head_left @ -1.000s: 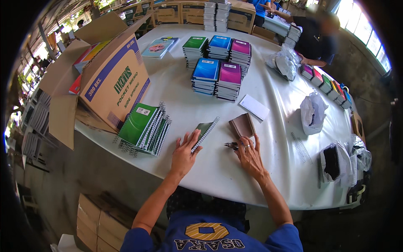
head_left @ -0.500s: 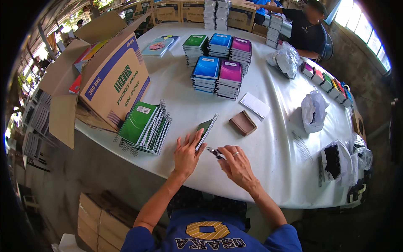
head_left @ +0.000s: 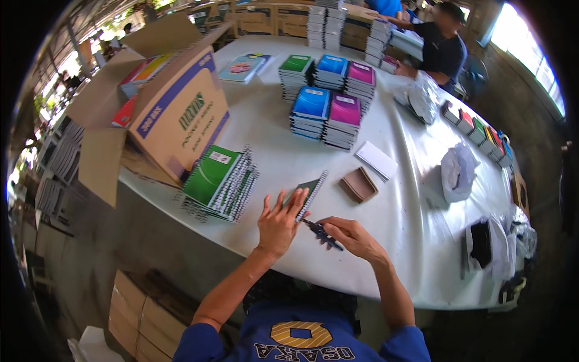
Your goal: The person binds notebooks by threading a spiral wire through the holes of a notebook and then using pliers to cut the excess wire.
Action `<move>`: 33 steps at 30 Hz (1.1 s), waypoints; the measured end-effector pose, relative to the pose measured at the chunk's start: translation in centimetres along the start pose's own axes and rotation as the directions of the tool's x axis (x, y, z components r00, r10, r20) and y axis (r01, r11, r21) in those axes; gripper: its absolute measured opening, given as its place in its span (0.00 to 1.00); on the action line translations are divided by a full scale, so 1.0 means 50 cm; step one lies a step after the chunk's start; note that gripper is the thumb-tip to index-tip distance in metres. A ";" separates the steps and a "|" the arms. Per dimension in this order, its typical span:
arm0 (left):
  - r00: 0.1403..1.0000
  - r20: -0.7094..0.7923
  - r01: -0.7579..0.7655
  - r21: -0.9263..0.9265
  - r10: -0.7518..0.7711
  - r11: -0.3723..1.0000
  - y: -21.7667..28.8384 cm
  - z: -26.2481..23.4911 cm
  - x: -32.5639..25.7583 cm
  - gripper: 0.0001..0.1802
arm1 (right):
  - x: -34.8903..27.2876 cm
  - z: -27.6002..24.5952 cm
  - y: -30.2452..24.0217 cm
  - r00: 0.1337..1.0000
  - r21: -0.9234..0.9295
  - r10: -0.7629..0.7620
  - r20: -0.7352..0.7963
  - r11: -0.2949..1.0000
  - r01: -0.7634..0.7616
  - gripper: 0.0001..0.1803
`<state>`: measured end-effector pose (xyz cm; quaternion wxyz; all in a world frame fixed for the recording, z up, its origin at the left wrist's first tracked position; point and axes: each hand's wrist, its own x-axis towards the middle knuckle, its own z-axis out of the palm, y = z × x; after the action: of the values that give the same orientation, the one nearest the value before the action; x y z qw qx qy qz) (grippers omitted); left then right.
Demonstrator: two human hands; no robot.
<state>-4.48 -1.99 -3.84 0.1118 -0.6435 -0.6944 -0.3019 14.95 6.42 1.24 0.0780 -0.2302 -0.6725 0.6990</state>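
Already coiled, seemingly unfinished, a green spiral notebook (head_left: 313, 192) is grasped by the left hand (head_left: 280, 225), right hand (head_left: 354, 240) gripping pliers (head_left: 315, 228) at its near end.

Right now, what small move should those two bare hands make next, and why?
Probably a squeeze of the dark-handled pliers by the right hand, with the left hand steadying the small dark-green notebook: the pliers' tip appears to be at the near end of its silvery wire spiral, and the left hand rests on the notebook.
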 end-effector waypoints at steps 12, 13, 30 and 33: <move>0.991 0.092 -0.056 -0.388 0.100 0.920 -0.115 -0.285 0.097 0.30 | 0.170 0.060 -0.090 0.746 -0.221 -0.614 -0.258 0.789 0.573 0.51; 0.989 0.100 -0.062 -0.383 0.108 0.922 -0.122 -0.295 0.111 0.30 | 0.191 0.056 -0.092 0.736 -0.311 -0.608 -0.297 0.790 0.528 0.49; 0.870 0.401 0.478 -0.550 -0.286 0.684 -0.387 -0.239 0.140 0.38 | 0.339 0.198 -0.080 0.552 -0.630 -0.797 -0.246 0.564 0.534 0.26; 0.789 0.541 0.564 -0.450 -0.291 0.692 -0.362 -0.222 0.148 0.37 | 0.388 0.247 -0.056 0.644 -0.849 -0.762 -0.066 0.382 0.366 0.32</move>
<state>-25.56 -1.92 4.00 -0.3249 -0.5096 -0.7050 -0.3710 -7.99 3.62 -0.35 0.3657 -0.1413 -0.9004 0.1889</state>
